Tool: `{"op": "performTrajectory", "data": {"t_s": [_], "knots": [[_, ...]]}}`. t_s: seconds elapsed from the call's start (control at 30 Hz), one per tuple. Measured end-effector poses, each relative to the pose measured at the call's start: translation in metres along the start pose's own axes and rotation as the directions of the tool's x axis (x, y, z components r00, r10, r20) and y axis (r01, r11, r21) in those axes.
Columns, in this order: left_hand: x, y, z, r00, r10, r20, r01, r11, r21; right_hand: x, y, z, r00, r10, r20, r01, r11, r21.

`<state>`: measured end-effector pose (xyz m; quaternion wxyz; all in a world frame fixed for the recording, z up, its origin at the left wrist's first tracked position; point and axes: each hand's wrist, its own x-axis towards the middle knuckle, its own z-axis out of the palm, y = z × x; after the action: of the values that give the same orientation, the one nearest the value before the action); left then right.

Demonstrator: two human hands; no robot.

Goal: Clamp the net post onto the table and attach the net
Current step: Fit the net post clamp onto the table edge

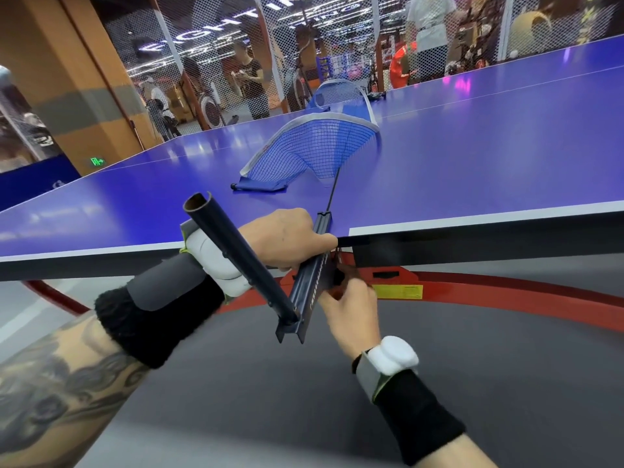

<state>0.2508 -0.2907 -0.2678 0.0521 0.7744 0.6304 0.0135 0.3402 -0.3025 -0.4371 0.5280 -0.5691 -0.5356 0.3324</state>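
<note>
While the left hand [287, 238] curls round the net post [236, 251] at the table [472, 170] edge, the right hand [351, 305] pinches the clamp [337, 276] just beneath; the net [314, 146] lies crumpled farther in.

Far left, behind the wire mesh [202, 72], I read lit white letters [216, 24], "FIGHT IN", running off the top edge. Low on the orange pillar [67, 96] I see a green exit sign [98, 161]. The yellow label [398, 292] on the red table frame [489, 293] and the white print on the net post [315, 282] are too small for me to read.
</note>
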Motion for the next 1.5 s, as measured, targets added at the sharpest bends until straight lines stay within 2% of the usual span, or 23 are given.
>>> {"op": "performTrajectory", "data": {"t_s": [0.1,0.2,0.33,0.47,0.57,0.63,0.8,0.93,1.13,1.5], "knots": [[0.000,0.001,0.000,1.000,-0.001,0.002,0.001,1.000,-0.001,0.003,0.001,0.007,1.000,-0.009,-0.029,0.006,0.994,-0.110],[0.000,0.001,0.000,1.000,-0.007,0.009,0.008,1.000,-0.005,0.013,0.004,-0.005,0.991,-0.054,0.119,0.074,0.983,-0.169],[0.001,0.000,0.000,1.000,-0.007,0.015,0.007,1.000,-0.010,0.030,0.007,-0.027,0.923,-0.169,0.347,0.206,0.976,-0.072],[0.001,0.000,0.000,1.000,-0.009,0.011,0.009,1.000,-0.003,0.020,0.010,-0.015,0.964,-0.101,0.246,0.088,0.994,0.064],[0.001,0.000,-0.001,1.000,-0.001,0.014,0.001,1.000,-0.004,0.014,0.012,-0.003,0.996,-0.049,0.076,0.049,0.999,0.008],[0.001,0.001,0.000,1.000,0.011,0.027,-0.012,1.000,0.014,0.017,0.010,-0.003,0.996,-0.075,0.042,0.077,0.995,-0.060],[0.002,-0.002,0.001,1.000,-0.005,0.009,0.005,1.000,-0.018,0.024,0.007,-0.014,0.966,-0.138,0.220,0.140,0.990,0.005],[0.001,-0.001,0.001,1.000,0.001,-0.012,-0.001,1.000,-0.017,0.025,0.005,-0.018,0.948,-0.143,0.283,0.159,0.987,-0.035],[-0.002,-0.002,0.003,0.999,-0.010,-0.039,0.008,0.998,-0.054,0.018,0.009,-0.011,0.984,-0.122,0.127,0.116,0.992,0.056],[-0.005,0.000,0.002,0.999,0.007,-0.034,-0.009,0.997,-0.073,0.027,0.016,-0.025,0.952,-0.164,0.257,0.136,0.983,0.123]]}}
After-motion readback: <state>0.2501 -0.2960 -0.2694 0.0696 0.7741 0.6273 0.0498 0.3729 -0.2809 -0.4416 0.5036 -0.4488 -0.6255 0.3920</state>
